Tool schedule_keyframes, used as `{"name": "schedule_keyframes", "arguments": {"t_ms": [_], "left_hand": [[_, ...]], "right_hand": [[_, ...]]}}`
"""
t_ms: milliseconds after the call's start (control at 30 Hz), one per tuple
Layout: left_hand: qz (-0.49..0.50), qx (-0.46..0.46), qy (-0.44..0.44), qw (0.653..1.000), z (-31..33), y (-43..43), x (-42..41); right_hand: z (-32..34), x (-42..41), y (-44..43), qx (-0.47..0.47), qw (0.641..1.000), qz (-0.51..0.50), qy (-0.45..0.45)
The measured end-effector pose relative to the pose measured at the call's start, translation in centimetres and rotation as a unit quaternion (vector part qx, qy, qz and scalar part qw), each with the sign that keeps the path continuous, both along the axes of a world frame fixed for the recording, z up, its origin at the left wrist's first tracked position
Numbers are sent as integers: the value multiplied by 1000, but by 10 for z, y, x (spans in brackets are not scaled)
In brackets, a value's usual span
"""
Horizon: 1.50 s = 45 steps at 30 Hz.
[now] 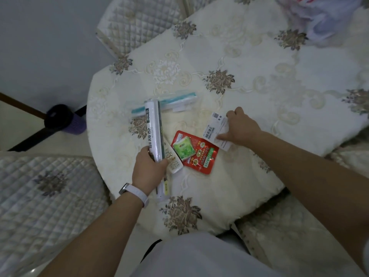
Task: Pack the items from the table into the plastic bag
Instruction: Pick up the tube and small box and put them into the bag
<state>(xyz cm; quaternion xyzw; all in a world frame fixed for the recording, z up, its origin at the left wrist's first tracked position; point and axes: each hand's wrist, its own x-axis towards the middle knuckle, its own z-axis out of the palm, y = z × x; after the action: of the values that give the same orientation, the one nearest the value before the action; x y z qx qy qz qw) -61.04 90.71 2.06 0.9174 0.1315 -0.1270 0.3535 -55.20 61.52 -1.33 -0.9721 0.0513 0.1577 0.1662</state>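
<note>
My left hand (148,168) is shut on a long white roll (154,128) with dark print, held tilted above the table (249,80). Under it lies a white remote control (173,158). A red packet (199,154) with a small green sachet (183,149) on top lies just right of the remote. My right hand (240,127) presses on a white package with barcodes (216,128), fingers curled at its edge. A teal-and-white flat pack (175,100) lies behind the roll. The plastic bag (327,19) sits crumpled at the table's far right.
The round table wears a cream embroidered cloth with brown flowers. Quilted chairs stand at the left (44,196), far side (139,25) and lower right (299,240). A black and purple appliance (61,120) stands on the floor to the left.
</note>
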Motion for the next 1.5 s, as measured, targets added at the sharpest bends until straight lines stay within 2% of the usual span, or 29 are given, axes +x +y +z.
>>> {"name": "schedule_keyframes", "arguments": {"t_ms": [167,433,567,800,967,1200,1367,1500], "left_hand": [[-24,-37,-22,999,16,15,-5],[-94,-100,-69,988,33,55,-30],[-144,-153,-46,977,32,64,-47],[-256,-237,-12,937,29,36,-82],[-298,-277,-6,913,46,5,-118],[-352,-254,-30,900,74,-74,-177],[-390,-238,-39,888,91,-163,-245],[-445,-229,-54,864,102,-243,-311]], "right_hand": [[19,-41,22,26,998,-32,-51],[67,-118,89,92,979,-146,-109],[88,-159,115,108,965,-206,-118],[110,-249,122,101,932,-316,-145],[128,-304,104,106,904,-372,-183],[135,-383,51,125,863,-439,-215],[138,-469,-22,164,812,-502,-249],[138,-549,-90,172,773,-548,-270]]}}
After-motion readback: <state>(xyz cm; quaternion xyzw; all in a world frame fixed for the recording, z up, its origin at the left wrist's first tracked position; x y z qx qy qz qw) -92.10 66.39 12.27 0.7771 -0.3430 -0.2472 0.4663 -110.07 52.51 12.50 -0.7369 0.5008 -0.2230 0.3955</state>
